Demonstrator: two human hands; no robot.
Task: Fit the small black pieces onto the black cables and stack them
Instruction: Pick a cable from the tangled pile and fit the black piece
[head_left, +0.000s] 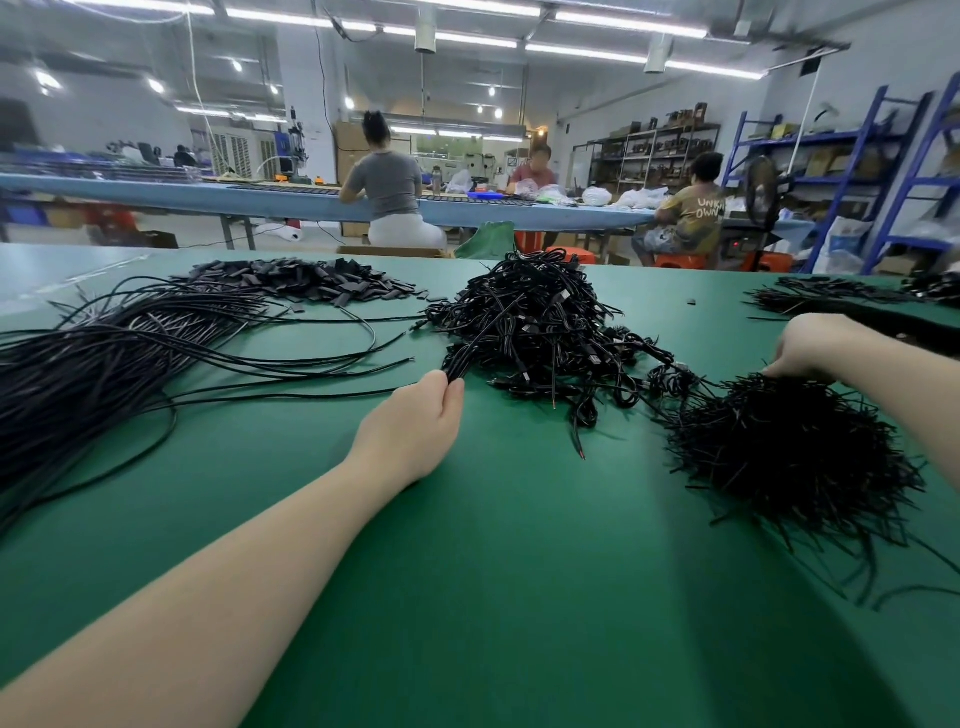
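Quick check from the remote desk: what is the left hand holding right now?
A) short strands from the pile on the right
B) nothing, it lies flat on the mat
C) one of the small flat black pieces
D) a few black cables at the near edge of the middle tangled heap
D: the left hand pinches black cables running into the middle tangled heap.

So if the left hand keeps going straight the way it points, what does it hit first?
Probably the tangled cable heap. The left hand already pinches a few cables running out of that heap, which lies right ahead of its fingertips, though depth is hard to judge.
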